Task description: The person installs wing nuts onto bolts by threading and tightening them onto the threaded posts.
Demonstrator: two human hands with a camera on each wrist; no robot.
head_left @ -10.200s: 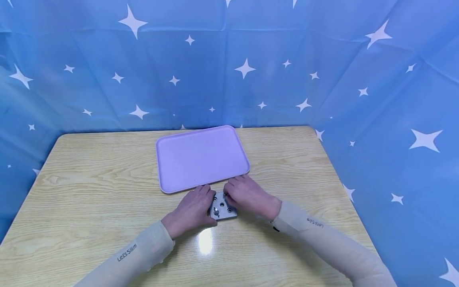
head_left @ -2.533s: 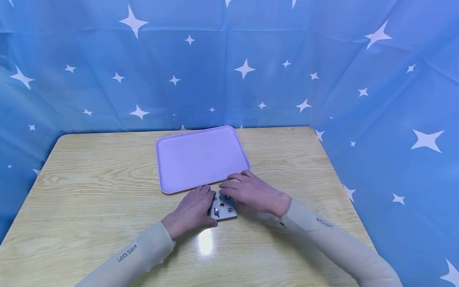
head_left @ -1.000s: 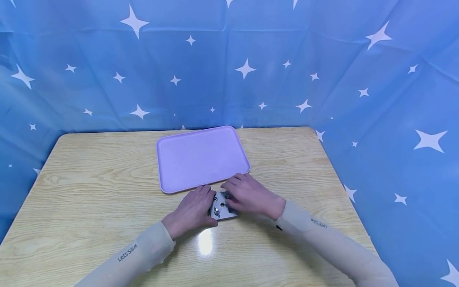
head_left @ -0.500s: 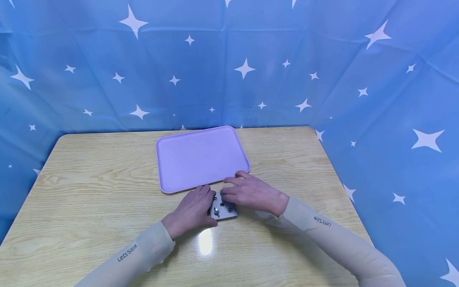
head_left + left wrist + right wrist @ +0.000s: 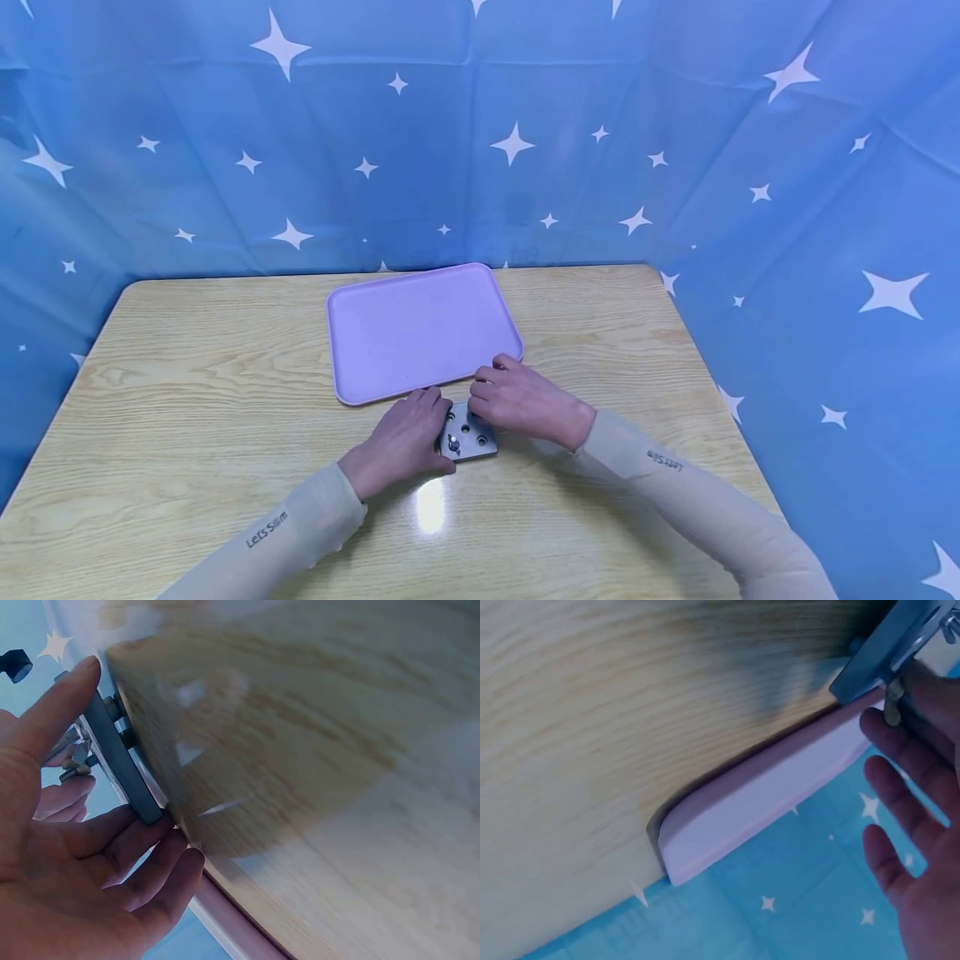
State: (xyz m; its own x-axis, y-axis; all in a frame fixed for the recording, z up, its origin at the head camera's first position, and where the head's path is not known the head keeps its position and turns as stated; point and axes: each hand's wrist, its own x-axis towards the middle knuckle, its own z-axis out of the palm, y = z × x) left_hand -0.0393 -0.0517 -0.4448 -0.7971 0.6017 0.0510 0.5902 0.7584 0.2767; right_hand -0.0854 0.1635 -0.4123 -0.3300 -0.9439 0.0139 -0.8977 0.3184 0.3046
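Observation:
A grey metal plate [image 5: 474, 448] with several round holes is at the table's middle, just in front of the tray. One wing nut [image 5: 453, 444] sits on its near left corner. My left hand [image 5: 401, 437] grips the plate's left side, thumb at the front edge and fingers at the back. Bolt heads [image 5: 112, 709] show under the plate in the left wrist view. At the far right corner, my right hand [image 5: 528, 404] pinches a second wing nut [image 5: 893, 701] between thumb and index finger, its other fingers loosely bent. From the head view this nut is mostly hidden.
Behind the plate lies a purple tray [image 5: 423, 333], its near rim close to both hands. The wooden table [image 5: 210, 350] extends to both sides. A blue curtain [image 5: 450, 108] with white stars hangs along the back and right.
My right hand's fingers have opened and closed again at the plate's far right corner, the wrist turning slightly. My left hand and the plate have stayed in place.

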